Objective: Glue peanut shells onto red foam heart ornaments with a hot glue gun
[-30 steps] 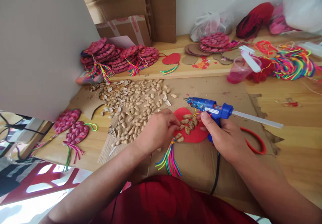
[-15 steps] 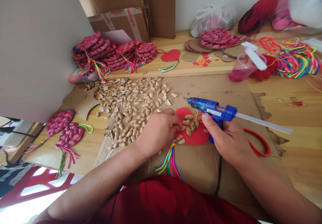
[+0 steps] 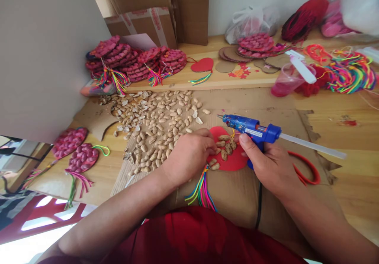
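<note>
The right hand (image 3: 272, 167) is closed tight around the blue plastic glue gun (image 3: 251, 126). The gun's tip points left, over the flat red paper heart (image 3: 235, 160). The heart lies on the brown cardboard sheet (image 3: 237, 193) between both hands, with tan peanut shells (image 3: 226, 147) on it. The left hand (image 3: 189, 153) is curled, with its fingertips on those shells; I cannot tell if it pinches one. A big pile of peanuts (image 3: 156, 125) lies just beside it.

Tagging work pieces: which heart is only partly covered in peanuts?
The red heart beside the glue gun: few peanuts on it. The back heart is bare; the left pair is fully covered.
</note>
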A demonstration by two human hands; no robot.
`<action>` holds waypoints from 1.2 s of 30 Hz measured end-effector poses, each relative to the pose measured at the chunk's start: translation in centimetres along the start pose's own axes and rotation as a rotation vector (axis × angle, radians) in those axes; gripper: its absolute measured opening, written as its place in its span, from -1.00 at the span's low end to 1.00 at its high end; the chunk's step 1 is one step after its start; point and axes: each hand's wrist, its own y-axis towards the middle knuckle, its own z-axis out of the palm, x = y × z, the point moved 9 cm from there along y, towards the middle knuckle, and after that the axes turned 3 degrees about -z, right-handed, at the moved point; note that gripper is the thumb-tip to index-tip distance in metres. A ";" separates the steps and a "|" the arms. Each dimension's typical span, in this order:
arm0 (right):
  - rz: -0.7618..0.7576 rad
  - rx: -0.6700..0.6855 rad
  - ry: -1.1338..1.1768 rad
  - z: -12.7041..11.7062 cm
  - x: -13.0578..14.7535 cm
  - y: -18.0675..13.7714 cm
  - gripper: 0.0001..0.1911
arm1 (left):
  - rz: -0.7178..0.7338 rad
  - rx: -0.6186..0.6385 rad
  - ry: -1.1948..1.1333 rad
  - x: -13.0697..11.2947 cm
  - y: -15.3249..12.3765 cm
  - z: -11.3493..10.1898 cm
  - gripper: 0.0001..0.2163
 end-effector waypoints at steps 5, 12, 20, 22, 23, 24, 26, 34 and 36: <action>-0.003 -0.002 -0.004 0.0 0.1 0.1 -0.75 | -0.003 0.020 0.006 0.1 0.0 0.2 -0.81; -0.010 0.001 0.004 0.2 -0.1 0.1 -0.77 | 0.050 0.049 0.043 -0.2 -0.1 0.5 -0.81; 0.052 -0.023 0.027 0.0 -1.1 0.0 -0.69 | 0.002 0.014 -0.059 0.2 0.1 -0.6 -0.87; 0.050 -0.024 0.038 0.1 -1.3 -0.1 -0.70 | 0.021 0.013 -0.059 0.2 0.1 -0.4 -0.87; 0.046 -0.026 0.039 0.1 -1.3 -0.1 -0.71 | 0.036 0.016 -0.049 0.1 0.1 -0.2 -0.87; 0.044 -0.028 0.036 0.0 -1.3 -0.1 -0.72 | 0.051 0.019 -0.038 0.0 0.1 0.0 -0.86; 0.041 -0.028 0.022 0.0 -1.2 -0.2 -0.72 | 0.081 0.021 -0.013 -0.2 0.1 0.3 -0.86; 0.015 -0.019 -0.017 0.1 -0.3 0.0 -0.75 | 0.142 0.007 0.021 -0.7 0.3 0.5 -0.84; 0.012 -0.010 -0.021 0.2 -0.2 0.0 -0.74 | 0.147 0.012 0.019 -0.7 0.2 0.5 -0.84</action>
